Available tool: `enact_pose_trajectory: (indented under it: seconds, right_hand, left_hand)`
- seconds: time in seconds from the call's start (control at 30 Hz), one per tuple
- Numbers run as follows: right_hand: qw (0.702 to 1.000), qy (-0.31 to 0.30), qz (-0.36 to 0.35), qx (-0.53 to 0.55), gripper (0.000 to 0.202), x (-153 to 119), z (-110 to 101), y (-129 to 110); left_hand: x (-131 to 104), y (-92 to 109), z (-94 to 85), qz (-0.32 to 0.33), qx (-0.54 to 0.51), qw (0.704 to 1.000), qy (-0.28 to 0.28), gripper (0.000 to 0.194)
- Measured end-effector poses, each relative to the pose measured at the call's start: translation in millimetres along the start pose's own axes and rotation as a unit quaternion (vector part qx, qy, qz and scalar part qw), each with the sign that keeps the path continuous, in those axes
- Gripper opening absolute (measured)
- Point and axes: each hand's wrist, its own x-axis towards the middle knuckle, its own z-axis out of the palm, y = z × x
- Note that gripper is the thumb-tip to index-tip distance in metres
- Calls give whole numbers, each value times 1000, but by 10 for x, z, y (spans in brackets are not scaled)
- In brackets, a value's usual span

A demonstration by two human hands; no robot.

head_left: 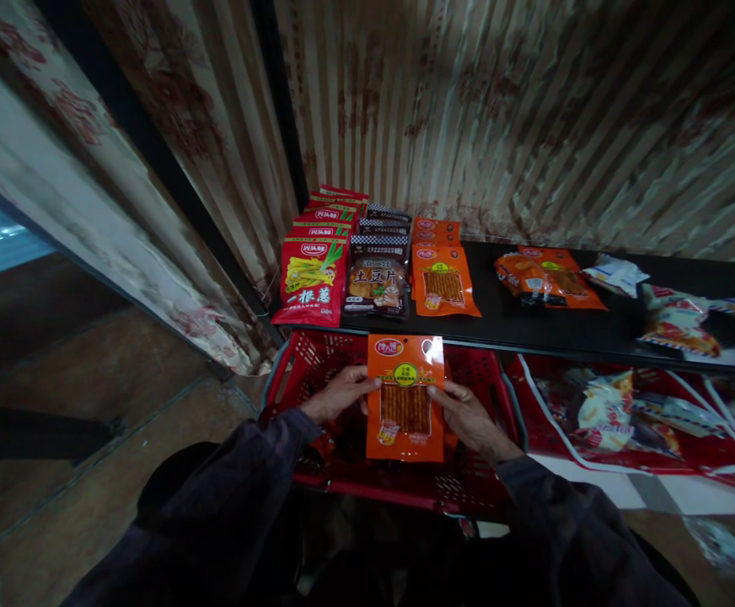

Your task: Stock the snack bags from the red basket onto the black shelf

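Both my left hand [335, 394] and right hand [469, 419] grip one orange snack packet [405, 398] over the red basket [317, 358], while sorted rows [373, 261] already line the table [532, 324], loose packets [550, 276] remaining.

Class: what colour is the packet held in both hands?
Orange packet, held over the red basket; head view.

Bare shelf [506, 324] gap between orange packets [443, 282]

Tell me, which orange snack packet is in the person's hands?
The orange packet held upright over the red basket, left hand and right hand gripping its sides. The other orange packets lie on the black shelf.
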Motion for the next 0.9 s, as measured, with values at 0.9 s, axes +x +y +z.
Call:
enact_pose_trajectory:
  seconds: [0.9]
  right_hand:
    - [995,96,-38,9,39,96,-103,-39]
  left_hand:
    - [-23,7,29,-24,-30,998,-46,49]
